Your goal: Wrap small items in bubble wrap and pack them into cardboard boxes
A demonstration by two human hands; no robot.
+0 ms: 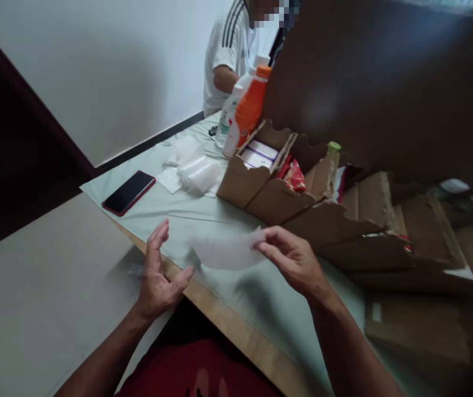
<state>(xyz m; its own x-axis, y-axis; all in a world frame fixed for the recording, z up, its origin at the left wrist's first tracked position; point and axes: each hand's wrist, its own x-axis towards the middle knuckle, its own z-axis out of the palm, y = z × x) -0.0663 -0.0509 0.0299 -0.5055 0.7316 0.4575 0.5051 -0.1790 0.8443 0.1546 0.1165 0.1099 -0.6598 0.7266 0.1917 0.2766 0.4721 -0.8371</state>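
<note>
Between the thumb and fingers of my right hand (292, 259) is one end of a thin translucent white sheet (226, 251), possibly bubble wrap or foam. The sheet stretches leftward above the table and is slightly blurred. My left hand (160, 270) is raised at the table's front edge, fingers apart and nothing in it, a short gap from the sheet's free end. Farther back, crumpled clear bubble wrap (197, 172) lies on the cloth-covered table (170, 207).
A phone (129, 193) lies near the left corner. Bottles, one an orange bottle (253, 102), stand behind the bubble wrap. Cardboard bins (240, 184) holding packets line the right side, with a cardboard box (418, 325) below. A person in a white shirt (224, 60) is at the far end.
</note>
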